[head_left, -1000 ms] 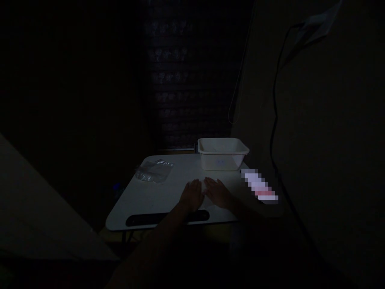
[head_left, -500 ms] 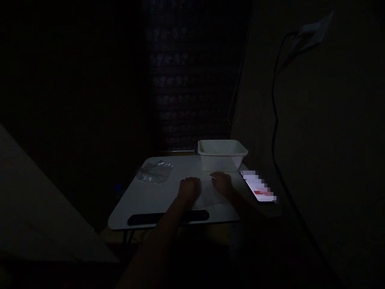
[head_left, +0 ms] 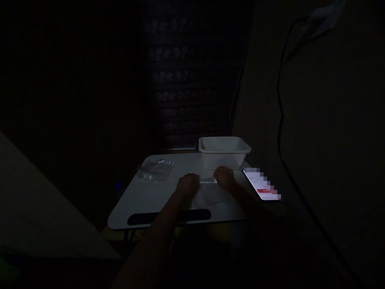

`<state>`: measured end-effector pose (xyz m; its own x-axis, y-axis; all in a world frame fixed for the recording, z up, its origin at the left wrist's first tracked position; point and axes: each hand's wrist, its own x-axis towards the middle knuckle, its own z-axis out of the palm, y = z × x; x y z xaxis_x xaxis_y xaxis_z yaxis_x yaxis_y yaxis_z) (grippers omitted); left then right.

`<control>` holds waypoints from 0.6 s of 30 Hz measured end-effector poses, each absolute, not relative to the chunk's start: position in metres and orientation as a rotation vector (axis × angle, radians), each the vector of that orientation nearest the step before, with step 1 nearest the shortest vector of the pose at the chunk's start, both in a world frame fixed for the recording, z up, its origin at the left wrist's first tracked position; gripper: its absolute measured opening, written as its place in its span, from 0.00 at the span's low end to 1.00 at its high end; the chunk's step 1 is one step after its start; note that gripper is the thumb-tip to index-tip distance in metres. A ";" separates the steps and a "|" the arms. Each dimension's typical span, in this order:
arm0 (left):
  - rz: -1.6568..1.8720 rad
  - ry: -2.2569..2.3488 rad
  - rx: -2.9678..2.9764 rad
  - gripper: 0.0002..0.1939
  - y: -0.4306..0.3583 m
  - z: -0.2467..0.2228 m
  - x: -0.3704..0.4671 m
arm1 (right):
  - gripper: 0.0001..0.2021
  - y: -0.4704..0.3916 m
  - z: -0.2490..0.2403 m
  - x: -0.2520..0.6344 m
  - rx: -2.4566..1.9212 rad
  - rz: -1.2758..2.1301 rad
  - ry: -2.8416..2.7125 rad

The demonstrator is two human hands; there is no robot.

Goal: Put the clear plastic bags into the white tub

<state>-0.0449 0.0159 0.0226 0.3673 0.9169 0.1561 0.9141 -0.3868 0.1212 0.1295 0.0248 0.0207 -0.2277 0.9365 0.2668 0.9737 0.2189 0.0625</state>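
Note:
A clear plastic bag (head_left: 210,194) lies on the white folding table (head_left: 150,200), its far edge stretched between my two hands. My left hand (head_left: 188,184) is closed on the left end of that edge. At the right end my right hand (head_left: 224,178) is closed on it too, in front of the white tub. The edge between them looks bunched and catches the light. Dim light hides most of the fingertips.
A white plastic tub (head_left: 222,160) stands at the back right. More clear plastic bags (head_left: 156,170) lie at the back left. A lit phone (head_left: 261,186) rests by the right edge. A black slot strip (head_left: 194,215) runs along the front, and a dark cable (head_left: 279,120) hangs at right.
My right hand has closed on the bag's far edge, its fingers no longer stretched out. The edge between my hands is now gathered and shiny. The view has shifted slightly.

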 end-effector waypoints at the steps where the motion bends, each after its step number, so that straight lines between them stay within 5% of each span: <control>1: 0.297 1.726 2.586 0.14 0.015 0.023 -0.046 | 0.12 0.023 0.022 0.129 -1.833 -0.319 -2.316; 11: 0.177 1.705 2.446 0.11 0.007 0.024 -0.045 | 0.11 0.021 0.016 0.127 -1.821 -0.186 -2.317; 18: 0.466 1.544 2.328 0.10 0.023 0.016 -0.045 | 0.08 0.022 0.026 0.122 -1.602 -0.157 -2.271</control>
